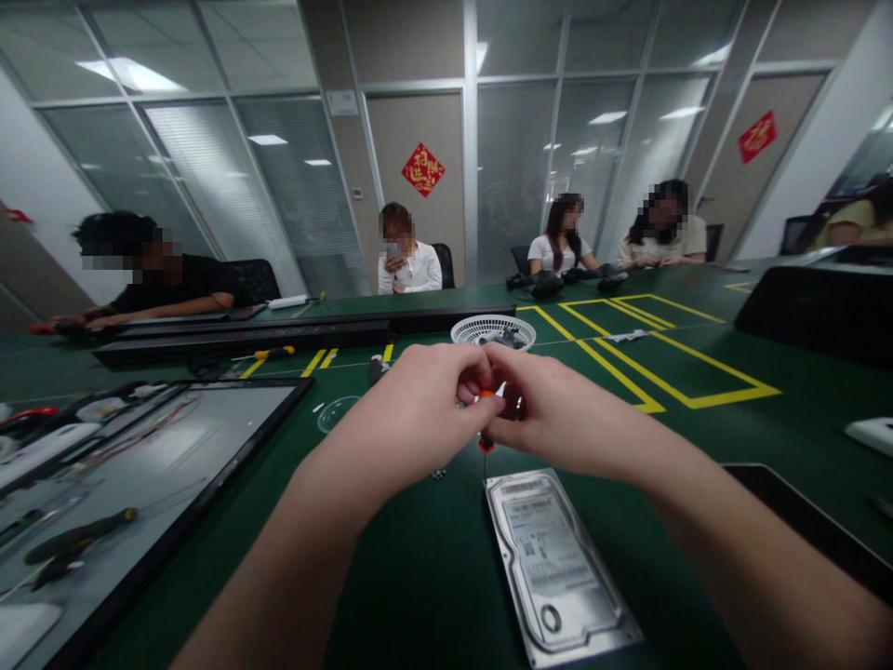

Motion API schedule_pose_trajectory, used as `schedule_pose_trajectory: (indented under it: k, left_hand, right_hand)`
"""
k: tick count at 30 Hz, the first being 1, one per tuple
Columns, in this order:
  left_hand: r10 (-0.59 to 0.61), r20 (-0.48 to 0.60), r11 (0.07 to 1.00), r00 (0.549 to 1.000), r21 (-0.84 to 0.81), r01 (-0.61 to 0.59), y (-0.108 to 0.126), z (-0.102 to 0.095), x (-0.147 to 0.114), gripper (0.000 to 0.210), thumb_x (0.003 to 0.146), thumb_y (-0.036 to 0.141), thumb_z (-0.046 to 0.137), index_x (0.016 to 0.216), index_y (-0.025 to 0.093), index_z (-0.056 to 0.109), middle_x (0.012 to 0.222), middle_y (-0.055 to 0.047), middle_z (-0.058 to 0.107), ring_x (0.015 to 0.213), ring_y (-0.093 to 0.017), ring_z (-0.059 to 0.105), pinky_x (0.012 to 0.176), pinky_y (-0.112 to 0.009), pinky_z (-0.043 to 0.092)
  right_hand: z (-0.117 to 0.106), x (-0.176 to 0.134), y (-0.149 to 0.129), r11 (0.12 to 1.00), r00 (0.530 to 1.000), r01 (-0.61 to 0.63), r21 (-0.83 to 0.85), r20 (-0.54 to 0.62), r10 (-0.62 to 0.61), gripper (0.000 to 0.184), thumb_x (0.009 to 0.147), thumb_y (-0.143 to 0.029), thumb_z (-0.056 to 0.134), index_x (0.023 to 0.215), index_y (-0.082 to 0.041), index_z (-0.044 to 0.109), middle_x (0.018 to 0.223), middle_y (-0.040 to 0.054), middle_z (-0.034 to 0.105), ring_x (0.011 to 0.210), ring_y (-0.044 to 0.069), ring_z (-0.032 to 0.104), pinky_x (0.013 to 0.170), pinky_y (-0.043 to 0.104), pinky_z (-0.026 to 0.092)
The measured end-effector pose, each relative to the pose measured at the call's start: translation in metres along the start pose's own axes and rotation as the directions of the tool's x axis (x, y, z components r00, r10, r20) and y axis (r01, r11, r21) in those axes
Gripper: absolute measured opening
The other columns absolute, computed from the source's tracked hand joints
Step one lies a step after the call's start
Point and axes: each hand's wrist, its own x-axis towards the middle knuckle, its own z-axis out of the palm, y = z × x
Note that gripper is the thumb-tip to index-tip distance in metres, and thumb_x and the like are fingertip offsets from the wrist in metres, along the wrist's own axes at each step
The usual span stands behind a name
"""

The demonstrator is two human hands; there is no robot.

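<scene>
A silver hard drive (551, 568) lies label-up on the green table, in front of me and slightly right of centre. Above its far left corner, a small screwdriver (486, 444) with an orange and black handle stands about upright, its thin shaft reaching down to that corner. My left hand (425, 409) is closed, thumb and fingers pinching the handle. From the other side, my right hand (551, 405) also closes on the handle, fingertips meeting the left ones. The fingers cover most of the handle. Small screws (438, 475) lie just left of the drive.
A white basket (460, 333) with dark parts stands beyond my hands. At left lies a flat panel (230, 423) with tools and wires on it, a clear dish (339, 414) beside it. A black tablet-like slab (802, 521) is at right. Several people sit across the table.
</scene>
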Motion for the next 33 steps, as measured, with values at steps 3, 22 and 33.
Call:
schedule_pose_trajectory:
  k: [3, 22, 33]
  left_hand:
    - [-0.034, 0.005, 0.999, 0.999, 0.019, 0.033, 0.0000, 0.0006, 0.0005, 0.010, 0.085, 0.026, 0.064, 0.088, 0.020, 0.071, 0.082, -0.002, 0.073, 0.071, -0.017, 0.065, 0.060, -0.026, 0.046]
    - [0.011, 0.029, 1.000, 1.000, 0.025, -0.011, -0.0020, 0.0009, 0.0000, 0.012, 0.089, 0.024, 0.061, 0.089, 0.020, 0.072, 0.084, -0.002, 0.073, 0.074, -0.017, 0.065, 0.065, -0.026, 0.046]
    - [-0.003, 0.009, 1.000, 1.000, 0.024, 0.002, -0.0025, 0.0037, 0.0004, 0.011, 0.088, 0.028, 0.065, 0.092, 0.020, 0.072, 0.084, -0.001, 0.073, 0.071, -0.016, 0.065, 0.061, -0.026, 0.045]
  right_hand:
    - [0.0009, 0.0010, 0.0002, 0.998, 1.000, -0.018, -0.052, -0.026, 0.017, 0.025, 0.081, -0.017, 0.070, 0.103, -0.022, 0.058, 0.091, 0.0018, 0.068, 0.077, 0.019, 0.062, 0.062, 0.027, 0.040]
    - [-0.0002, -0.0005, 0.0002, 1.000, 1.000, -0.019, 0.008, 0.002, 0.019, 0.027, 0.081, -0.019, 0.072, 0.103, -0.023, 0.057, 0.093, 0.0002, 0.069, 0.075, 0.017, 0.064, 0.062, 0.027, 0.042]
    - [0.0010, 0.0013, 0.0015, 0.998, 0.999, -0.013, -0.058, -0.040, 0.010, 0.027, 0.078, -0.019, 0.072, 0.101, -0.023, 0.057, 0.090, 0.0008, 0.067, 0.078, 0.019, 0.062, 0.062, 0.028, 0.041]
